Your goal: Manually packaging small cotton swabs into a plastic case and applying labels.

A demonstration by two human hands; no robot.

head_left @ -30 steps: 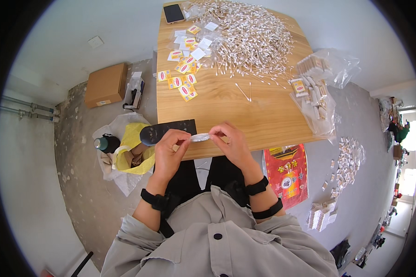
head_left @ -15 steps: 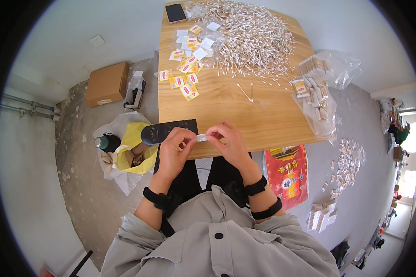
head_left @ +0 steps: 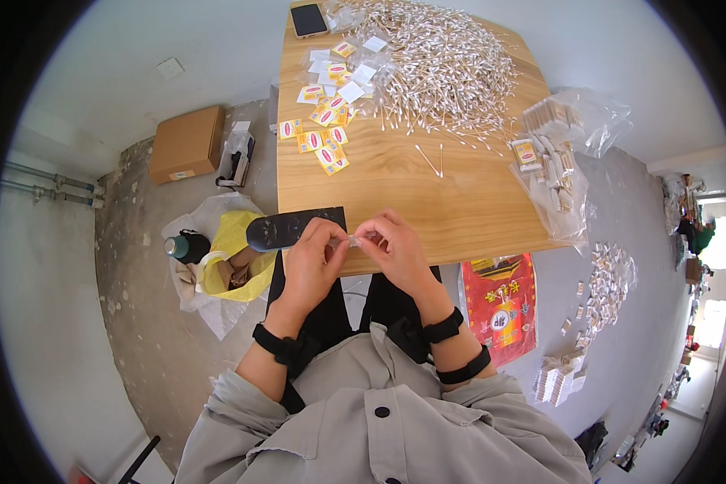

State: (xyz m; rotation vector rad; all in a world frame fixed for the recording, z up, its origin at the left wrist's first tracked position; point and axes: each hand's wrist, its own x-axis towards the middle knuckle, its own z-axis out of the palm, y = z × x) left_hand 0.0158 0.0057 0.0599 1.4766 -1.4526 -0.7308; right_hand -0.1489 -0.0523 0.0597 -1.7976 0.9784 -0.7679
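My left hand (head_left: 316, 258) and my right hand (head_left: 394, 248) meet over the table's near edge, fingers pinched. Between their fingertips is a small whitish plastic packet (head_left: 352, 241), mostly hidden by the fingers, so its contents cannot be made out. Just behind my left hand lies a dark, round-ended board (head_left: 294, 229) at the table's corner. Farther off, two loose cotton swabs (head_left: 440, 160) lie apart from a large heap of cotton swabs (head_left: 448, 68). Yellow and white printed cards (head_left: 310, 142) are scattered at the table's left side.
Filled swab packs (head_left: 558, 179) lie in clear plastic at the table's right edge. A phone (head_left: 308, 21) rests at the far left corner. On the floor are a yellow bag (head_left: 254, 278), a cardboard box (head_left: 187, 145), a red printed bag (head_left: 502, 315) and many small packs (head_left: 609, 282).
My hands have drawn slightly closer together, and less of the packet shows between the fingertips. My left hand has shifted a little to the right.
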